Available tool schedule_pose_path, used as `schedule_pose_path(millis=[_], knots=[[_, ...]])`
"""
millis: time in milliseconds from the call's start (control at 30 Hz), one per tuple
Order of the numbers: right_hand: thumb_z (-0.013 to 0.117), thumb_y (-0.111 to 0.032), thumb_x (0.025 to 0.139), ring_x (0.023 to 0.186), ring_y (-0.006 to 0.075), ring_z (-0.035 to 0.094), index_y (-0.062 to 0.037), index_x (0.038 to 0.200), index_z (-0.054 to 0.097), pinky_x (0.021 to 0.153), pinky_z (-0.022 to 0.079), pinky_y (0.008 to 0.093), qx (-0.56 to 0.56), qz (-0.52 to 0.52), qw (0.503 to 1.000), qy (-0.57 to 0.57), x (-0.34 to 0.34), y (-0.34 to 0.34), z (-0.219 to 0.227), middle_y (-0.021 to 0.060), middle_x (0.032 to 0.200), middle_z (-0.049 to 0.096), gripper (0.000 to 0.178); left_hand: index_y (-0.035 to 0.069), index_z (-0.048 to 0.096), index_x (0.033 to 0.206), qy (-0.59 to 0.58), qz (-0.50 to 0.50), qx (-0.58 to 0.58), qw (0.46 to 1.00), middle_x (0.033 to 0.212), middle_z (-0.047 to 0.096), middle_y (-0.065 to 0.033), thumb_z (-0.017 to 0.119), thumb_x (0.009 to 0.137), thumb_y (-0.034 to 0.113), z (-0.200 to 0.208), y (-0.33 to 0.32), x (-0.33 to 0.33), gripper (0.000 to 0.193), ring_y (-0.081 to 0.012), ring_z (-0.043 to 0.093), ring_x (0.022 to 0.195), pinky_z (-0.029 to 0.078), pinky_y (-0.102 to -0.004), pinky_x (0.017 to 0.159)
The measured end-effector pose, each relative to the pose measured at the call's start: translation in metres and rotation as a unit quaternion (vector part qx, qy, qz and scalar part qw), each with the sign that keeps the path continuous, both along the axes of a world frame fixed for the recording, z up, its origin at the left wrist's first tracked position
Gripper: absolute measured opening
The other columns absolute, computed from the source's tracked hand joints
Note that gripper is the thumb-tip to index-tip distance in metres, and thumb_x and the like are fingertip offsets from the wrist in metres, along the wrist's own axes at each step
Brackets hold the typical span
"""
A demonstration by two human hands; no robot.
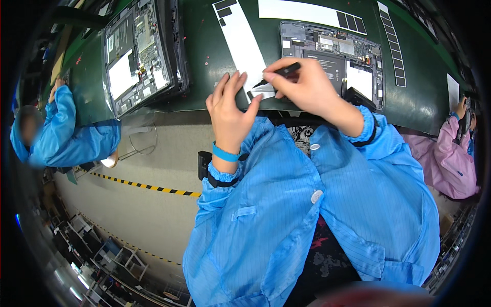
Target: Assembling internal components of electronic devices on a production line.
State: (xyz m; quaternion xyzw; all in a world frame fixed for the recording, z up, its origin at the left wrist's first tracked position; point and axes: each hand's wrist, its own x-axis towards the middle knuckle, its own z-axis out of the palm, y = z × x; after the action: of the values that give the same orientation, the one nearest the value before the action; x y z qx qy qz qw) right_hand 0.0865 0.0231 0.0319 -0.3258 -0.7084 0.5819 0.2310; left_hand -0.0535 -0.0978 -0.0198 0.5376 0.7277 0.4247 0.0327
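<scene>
A long white backing strip [240, 43] with a few black rectangular stickers at its far end lies on the green table, its near end under my hands. My left hand [228, 110] rests with its fingers spread, fingertips and thumb on the strip's near end. My right hand [312, 89] pinches black tweezers [286, 70], whose thin tip points left and down at the strip, between the two hands. A small dark patch shows on the strip's near end by my left thumb. Just right of my right hand lies an opened laptop base [376, 77] with exposed boards, partly covered by that hand.
Stacked open laptop bases [146, 51] stand at left. More sticker strips lie at the far side [302, 9] and right [393, 46]. A person in blue [66, 128] sits left, another in pink [450, 158] right. Below the table edge is pale floor with striped tape [148, 187].
</scene>
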Motion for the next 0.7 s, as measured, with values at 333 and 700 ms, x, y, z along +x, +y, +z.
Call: schedule_pose_path(millis=[333,700], knots=[[0.066,-0.016,0.087,0.059,0.0097,0.064,0.0034,0.096,0.069,0.054,0.050,0.0231,0.075,0.010,0.990,-0.116,-0.006,-0.016,-0.005,0.0095,0.076,0.069,0.022,0.010,0.058,0.122,0.027,0.006,-0.043,0.999,0.117,0.067,-0.0023,0.078,0.071,0.027,-0.009,-0.005,0.004,0.057,-0.0274,0.047,0.125,0.031,-0.0394,0.095],[0.066,-0.010,0.085,0.058,0.0099,0.062,0.0035,0.098,0.069,0.052,0.049,0.0240,-0.088,-0.041,0.995,0.033,0.003,-0.018,-0.005,0.0100,0.080,0.069,0.018,0.011,0.058,0.122,0.046,0.027,-0.046,0.998,0.116,0.067,-0.0028,0.076,0.070,0.028,-0.009,0.003,0.011,0.057,-0.0279,0.048,0.124,0.033,-0.0413,0.094]])
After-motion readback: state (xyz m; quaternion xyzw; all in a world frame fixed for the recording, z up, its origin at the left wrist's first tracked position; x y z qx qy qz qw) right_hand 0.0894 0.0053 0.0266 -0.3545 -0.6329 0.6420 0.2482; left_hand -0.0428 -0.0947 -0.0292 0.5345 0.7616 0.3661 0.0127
